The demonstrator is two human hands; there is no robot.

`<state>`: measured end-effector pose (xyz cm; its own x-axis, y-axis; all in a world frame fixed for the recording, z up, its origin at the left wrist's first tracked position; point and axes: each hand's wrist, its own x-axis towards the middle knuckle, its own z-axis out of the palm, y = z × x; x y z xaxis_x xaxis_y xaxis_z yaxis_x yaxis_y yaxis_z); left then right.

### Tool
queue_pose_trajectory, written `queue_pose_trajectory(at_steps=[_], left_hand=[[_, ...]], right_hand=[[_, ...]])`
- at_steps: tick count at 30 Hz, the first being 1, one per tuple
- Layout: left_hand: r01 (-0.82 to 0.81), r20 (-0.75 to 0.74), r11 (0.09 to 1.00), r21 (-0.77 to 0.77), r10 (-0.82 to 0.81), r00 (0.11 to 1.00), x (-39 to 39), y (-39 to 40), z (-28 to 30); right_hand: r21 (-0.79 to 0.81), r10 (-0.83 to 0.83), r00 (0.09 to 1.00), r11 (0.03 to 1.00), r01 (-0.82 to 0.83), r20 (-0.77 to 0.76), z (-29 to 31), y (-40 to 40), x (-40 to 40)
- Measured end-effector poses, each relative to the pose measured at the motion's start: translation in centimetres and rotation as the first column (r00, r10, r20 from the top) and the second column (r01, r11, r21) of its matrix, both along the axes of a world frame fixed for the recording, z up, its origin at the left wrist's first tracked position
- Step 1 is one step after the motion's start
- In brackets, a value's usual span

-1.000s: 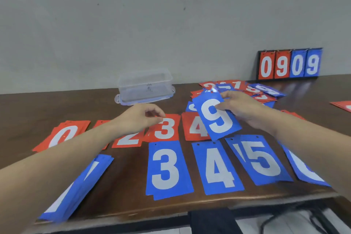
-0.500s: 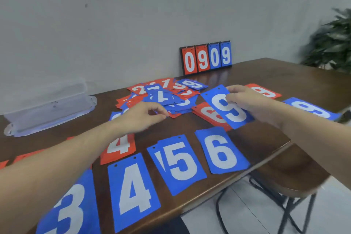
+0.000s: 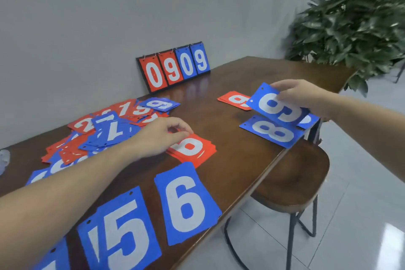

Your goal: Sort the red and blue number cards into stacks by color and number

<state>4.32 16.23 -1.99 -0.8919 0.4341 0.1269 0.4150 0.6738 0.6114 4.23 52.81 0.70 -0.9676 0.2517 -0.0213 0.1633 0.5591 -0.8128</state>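
Note:
My right hand (image 3: pixel 300 96) pinches a blue 9 card (image 3: pixel 277 106) by its far edge, held just above the table's right end. Under it lie a blue 8 card (image 3: pixel 271 132), another blue card (image 3: pixel 309 120) mostly hidden, and a red card (image 3: pixel 235 99). My left hand (image 3: pixel 161 136) hovers with fingers curled and fingertips together over the edge of a red 6 stack (image 3: pixel 192 149); I see nothing held in it. Blue 6 (image 3: pixel 186 201) and blue 5 (image 3: pixel 122 232) stacks lie along the near edge. A mixed heap of red and blue cards (image 3: pixel 105 129) lies at left.
A flip scoreboard reading 0909 (image 3: pixel 173 68) leans on the wall at the back of the wooden table (image 3: pixel 232 76). A wooden stool (image 3: pixel 295 182) stands under the table's right edge. A leafy plant (image 3: pixel 355 24) stands at the far right.
My right hand has carried the blue 9 card to the right, over the blue 8 card. The view has swung right. My left hand stays near the red 6 stack.

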Motion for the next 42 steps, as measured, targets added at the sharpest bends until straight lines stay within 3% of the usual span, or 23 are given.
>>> queue_pose_trajectory(at_steps=[7, 14, 25, 36, 42], left_hand=[[0.047, -0.021, 0.998, 0.029, -0.046, 0.999, -2.8, 3.4, -0.7], [-0.006, 0.023, 0.999, 0.049, 0.005, 1.0, -3.5, 3.2, -0.7], [-0.084, -0.028, 0.996, 0.024, 0.084, 0.996, -1.2, -4.4, -0.7], [-0.244, -0.073, 0.97, 0.006, 0.243, 0.967, 2.5, -17.0, -0.9], [-0.366, -0.015, 0.93, 0.023, 0.366, 0.93, 2.2, -21.7, -1.9]], right_hand=[[0.272, -0.056, 0.998, 0.961, 0.05, 0.012, -2.2, 4.6, -2.2], [0.465, -0.008, 1.0, 0.885, 0.0, 0.014, -4.5, 4.6, -3.6], [0.377, 0.282, 0.957, 0.895, -0.237, -0.068, -2.6, -6.8, -3.0], [0.413, 0.548, 0.835, 0.771, -0.485, -0.043, -2.1, -22.4, -3.5], [0.441, 0.631, 0.776, 0.704, -0.557, -0.027, -2.9, -27.5, -5.4]])
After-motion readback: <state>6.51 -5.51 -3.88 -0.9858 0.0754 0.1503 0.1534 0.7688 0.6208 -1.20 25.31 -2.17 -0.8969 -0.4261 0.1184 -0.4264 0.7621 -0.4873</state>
